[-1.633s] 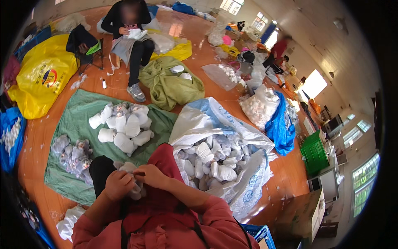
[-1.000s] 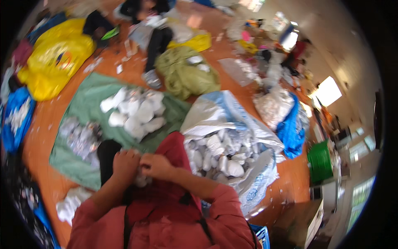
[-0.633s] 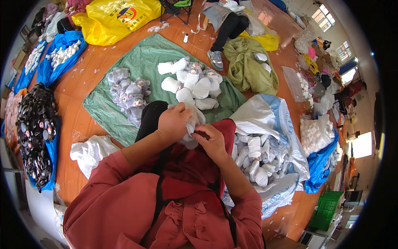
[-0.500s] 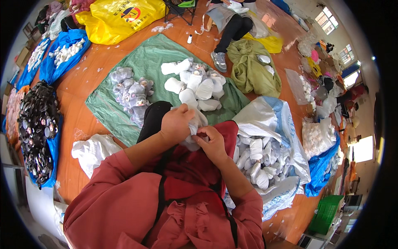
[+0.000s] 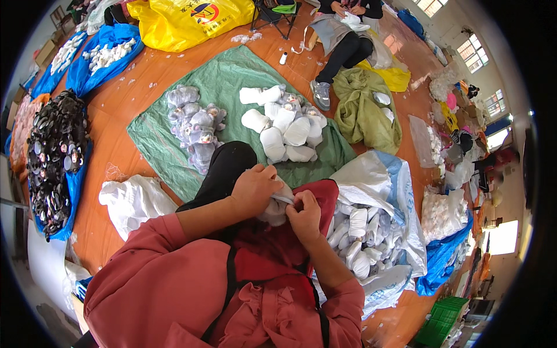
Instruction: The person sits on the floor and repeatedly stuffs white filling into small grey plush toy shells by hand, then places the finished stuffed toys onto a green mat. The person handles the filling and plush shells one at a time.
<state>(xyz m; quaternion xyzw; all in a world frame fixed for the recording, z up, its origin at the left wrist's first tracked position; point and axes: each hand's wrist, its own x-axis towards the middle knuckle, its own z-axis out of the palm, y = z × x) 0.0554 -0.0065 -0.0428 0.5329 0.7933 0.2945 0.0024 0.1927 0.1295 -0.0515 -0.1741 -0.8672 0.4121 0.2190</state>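
Over my lap, a small grey plush piece partly in white cloth [image 5: 274,213] is held between my two hands. My left hand [image 5: 254,190] is closed round its upper left side. The fingers of my right hand [image 5: 304,216] pinch the white edge at its right. Just beyond my hands, a pile of white-covered plush pieces [image 5: 296,132] lies on a green sheet [image 5: 235,69]. Left of that pile are grey plush toys [image 5: 200,129] on the same sheet. To my right, a white woven sack [image 5: 413,232] holds many white-covered pieces [image 5: 361,264].
A white bag [image 5: 133,203] and a heap of black plush pieces [image 5: 55,156] lie to my left. Far off are a yellow bag [image 5: 168,26] and blue sheets of white pieces [image 5: 110,57]. Another person [image 5: 346,49] sits at the back beside an olive cloth [image 5: 366,110].
The view has shifted slightly, so the surroundings sit further right in the picture. My right hand has moved a little lower, and a white edge now stretches between my hands.
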